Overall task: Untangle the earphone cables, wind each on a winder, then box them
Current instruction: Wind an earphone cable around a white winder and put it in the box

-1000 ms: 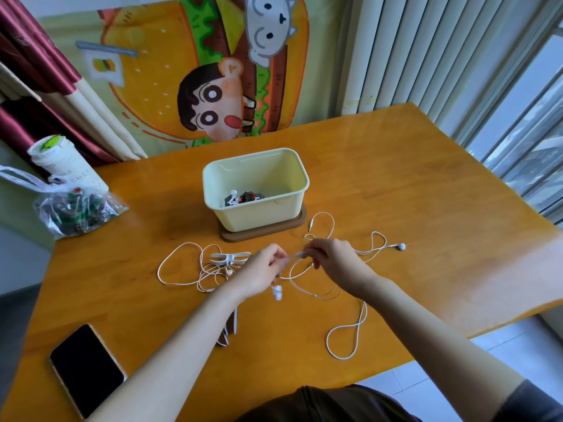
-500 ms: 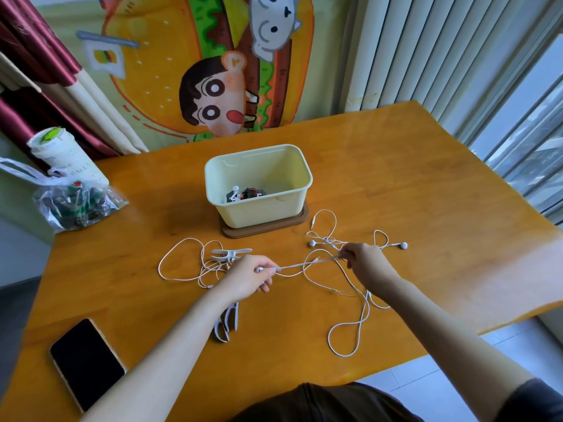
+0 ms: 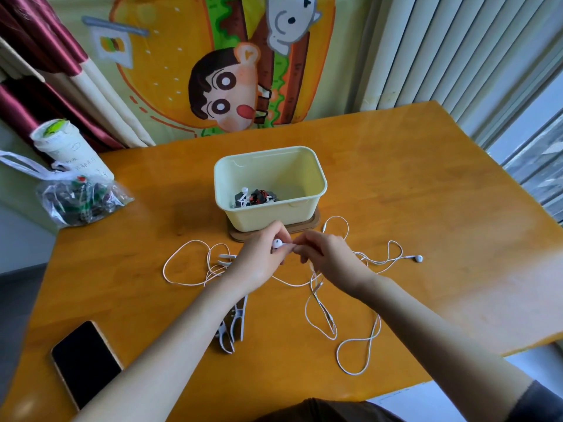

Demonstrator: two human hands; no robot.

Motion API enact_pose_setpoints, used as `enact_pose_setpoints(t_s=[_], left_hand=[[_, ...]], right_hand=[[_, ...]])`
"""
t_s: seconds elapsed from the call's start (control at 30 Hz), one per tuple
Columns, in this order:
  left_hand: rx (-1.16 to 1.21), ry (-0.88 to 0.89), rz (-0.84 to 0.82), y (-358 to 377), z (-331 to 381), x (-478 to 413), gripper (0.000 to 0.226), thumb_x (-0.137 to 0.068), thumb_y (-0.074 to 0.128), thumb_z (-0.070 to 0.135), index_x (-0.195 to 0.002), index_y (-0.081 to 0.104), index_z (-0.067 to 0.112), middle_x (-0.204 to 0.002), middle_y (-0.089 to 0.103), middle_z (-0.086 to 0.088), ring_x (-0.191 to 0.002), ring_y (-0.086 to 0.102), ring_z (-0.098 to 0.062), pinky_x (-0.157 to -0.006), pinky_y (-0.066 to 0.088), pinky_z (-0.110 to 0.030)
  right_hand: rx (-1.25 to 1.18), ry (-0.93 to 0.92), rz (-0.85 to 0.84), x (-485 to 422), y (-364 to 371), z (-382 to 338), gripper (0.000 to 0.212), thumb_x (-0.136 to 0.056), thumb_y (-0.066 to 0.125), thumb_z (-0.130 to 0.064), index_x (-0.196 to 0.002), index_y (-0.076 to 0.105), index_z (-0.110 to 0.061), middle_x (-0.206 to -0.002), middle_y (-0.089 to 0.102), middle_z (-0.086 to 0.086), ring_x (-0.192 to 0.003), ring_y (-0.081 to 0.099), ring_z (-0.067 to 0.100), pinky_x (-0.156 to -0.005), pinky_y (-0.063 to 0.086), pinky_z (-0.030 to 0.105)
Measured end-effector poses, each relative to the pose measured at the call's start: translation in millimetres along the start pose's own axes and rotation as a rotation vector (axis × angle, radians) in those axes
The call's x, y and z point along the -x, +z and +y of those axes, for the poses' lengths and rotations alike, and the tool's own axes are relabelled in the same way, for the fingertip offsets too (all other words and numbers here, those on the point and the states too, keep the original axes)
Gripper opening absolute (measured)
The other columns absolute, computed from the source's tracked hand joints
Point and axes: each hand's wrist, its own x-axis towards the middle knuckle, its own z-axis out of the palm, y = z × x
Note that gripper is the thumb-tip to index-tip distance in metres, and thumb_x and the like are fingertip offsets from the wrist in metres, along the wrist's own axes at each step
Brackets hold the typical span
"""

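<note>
1. Nearest the person, below the right hand [image 3: 332,260], slack cable loops [image 3: 353,374] lie crossed on the table [image 3: 426,178]. A hard pull would likely tighten them into a knot.
2. Under the left forearm lies a clip-shaped winder [image 3: 233,327]. A sweep of the arm might knock it towards the phone [image 3: 86,362].
3. The left hand [image 3: 262,260] pinches an earbud [image 3: 276,243], and the right hand's curled fingers pinch the cable just beside it. Tugging the two apart could strain the joint at the bud.
4. Just left of the left hand, a second winder [image 3: 227,256] sits among cable coils and may snag them.
5. Beyond both hands stands the box [image 3: 316,190], already holding wound sets. A dragged cable could catch its base.
</note>
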Motion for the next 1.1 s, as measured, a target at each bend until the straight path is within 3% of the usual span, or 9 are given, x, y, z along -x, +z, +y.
enact_pose_setpoints(t_s=[0.13,0.27,0.4,0.57,0.63,0.7,0.8,0.93,1.1], left_hand=[[0.018,0.021,0.027,0,-13,-10,0.006,-0.094,0.058,0.02,-0.096,0.057,0.015,-0.073,0.056,0.006,-0.057,0.048,0.0,-0.046,0.04,-0.011],[0.003,-0.062,0.095,4,-46,-19,0.018,-0.095,0.054,0.018,-0.113,0.056,0.015,-0.1,0.057,0.004,-0.081,0.054,-0.006,-0.058,0.047,-0.014],[-0.178,-0.231,0.082,6,-99,-20,0.018,-0.095,0.052,0.007,-0.112,0.056,0.012,-0.112,0.051,0.001,-0.086,0.054,-0.004,-0.069,0.048,-0.012],[-0.33,-0.379,-0.026,11,-136,-22,0.044,-0.095,0.049,0.004,-0.137,0.045,0.016,-0.14,0.043,-0.001,-0.12,0.051,-0.02,-0.094,0.051,-0.033],[-0.384,-0.405,-0.065,13,-140,-22,0.046,-0.096,0.049,0.007,-0.14,0.042,0.017,-0.144,0.04,-0.002,-0.118,0.052,-0.021,-0.09,0.052,-0.032],[-0.429,-0.439,-0.071,14,-141,-23,0.042,-0.095,0.052,0.008,-0.135,0.046,0.017,-0.139,0.04,-0.002,-0.102,0.058,-0.018,-0.074,0.052,-0.026],[-0.524,-0.471,-0.088,15,-141,-23,0.025,-0.092,0.059,0.015,-0.117,0.056,0.016,-0.123,0.046,-0.002,-0.08,0.052,-0.009,-0.055,0.038,-0.016],[-0.607,-0.461,-0.051,10,-140,-20,0.02,-0.09,0.062,0.024,-0.108,0.055,0.018,-0.112,0.054,0.0,-0.086,0.056,-0.013,-0.061,0.047,-0.022],[-0.386,-0.377,0.185,0,-129,-19,0.018,-0.092,0.06,0.022,-0.105,0.054,0.012,-0.102,0.058,-0.001,-0.081,0.056,-0.015,-0.057,0.042,-0.02]], right_hand=[[0.133,-0.01,-0.005,-20,-1,8,0.018,-0.093,0.057,-0.016,-0.085,0.067,-0.004,-0.07,0.062,-0.001,-0.059,0.052,-0.01,-0.056,0.036,0.007],[0.193,0.139,0.01,-36,-2,32,0.019,-0.094,0.055,-0.017,-0.088,0.067,-0.004,-0.074,0.065,0.0,-0.054,0.05,0.004,-0.054,0.039,0.011],[0.174,0.254,0.0,-43,4,51,0.017,-0.095,0.053,-0.015,-0.092,0.066,-0.004,-0.075,0.063,0.001,-0.061,0.055,0.012,-0.057,0.044,0.019],[0.124,0.293,-0.047,-43,22,59,0.016,-0.096,0.053,-0.015,-0.095,0.065,-0.005,-0.075,0.061,0.0,-0.057,0.054,0.005,-0.053,0.041,0.009],[0.117,0.295,-0.064,-42,27,59,0.016,-0.096,0.053,-0.015,-0.096,0.064,-0.004,-0.075,0.061,-0.001,-0.058,0.053,0.004,-0.052,0.041,0.008],[0.107,0.303,-0.069,-40,31,59,0.017,-0.096,0.052,-0.015,-0.097,0.064,-0.004,-0.076,0.061,0.0,-0.057,0.053,0.004,-0.051,0.042,0.007],[0.116,0.315,-0.087,-37,32,60,0.018,-0.096,0.051,-0.016,-0.099,0.064,-0.004,-0.078,0.061,0.001,-0.058,0.053,0.003,-0.052,0.041,0.008],[0.126,0.329,-0.088,-31,32,64,0.019,-0.096,0.051,-0.017,-0.101,0.064,-0.004,-0.078,0.06,-0.001,-0.059,0.053,0.002,-0.053,0.043,0.008],[0.155,0.342,-0.123,-20,37,67,0.02,-0.096,0.051,-0.018,-0.101,0.064,-0.004,-0.079,0.06,0.0,-0.06,0.052,0.002,-0.054,0.04,0.008]])
